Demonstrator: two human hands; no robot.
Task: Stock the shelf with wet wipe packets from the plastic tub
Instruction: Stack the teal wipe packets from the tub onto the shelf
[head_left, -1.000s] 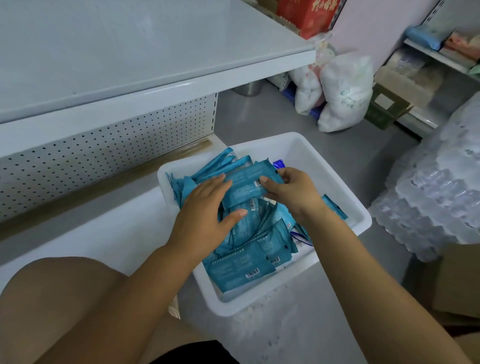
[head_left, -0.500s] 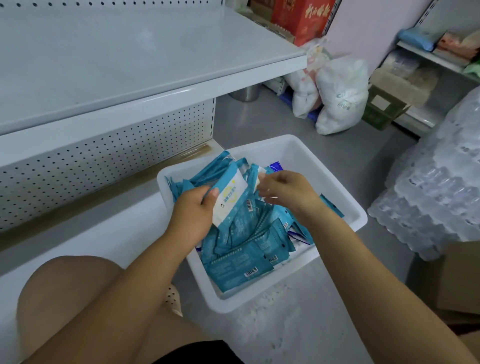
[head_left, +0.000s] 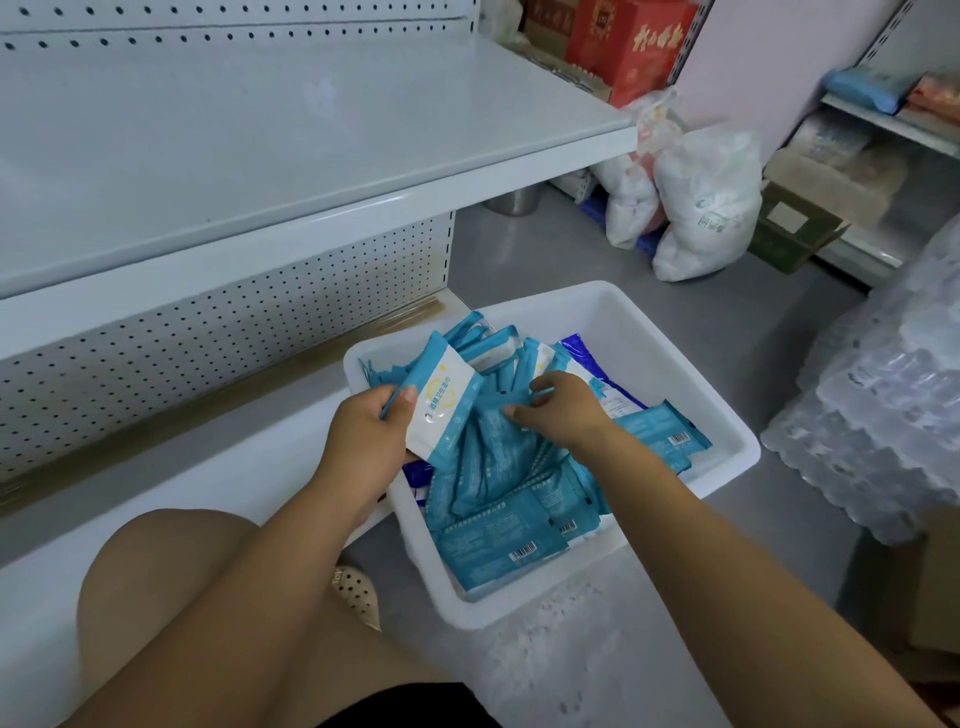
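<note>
Left grip (head_left: 363, 436) clasps a white-fronted wet wipe packet (head_left: 441, 410), its Chinese print unreadable to me, over the white plastic tub (head_left: 519, 610). My right grip (head_left: 566, 415) pinches barcoded teal packets (head_left: 493, 545) heaped inside, below the white shelf (head_left: 260, 130).

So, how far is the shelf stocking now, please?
Done: nothing visible yet; no packet lies on the shelf in view. In hand: the left hand grips one teal-and-white packet above the tub, and the right hand pinches at the pile. Left: nearly everything, as the pile fills much of the tub.
</note>
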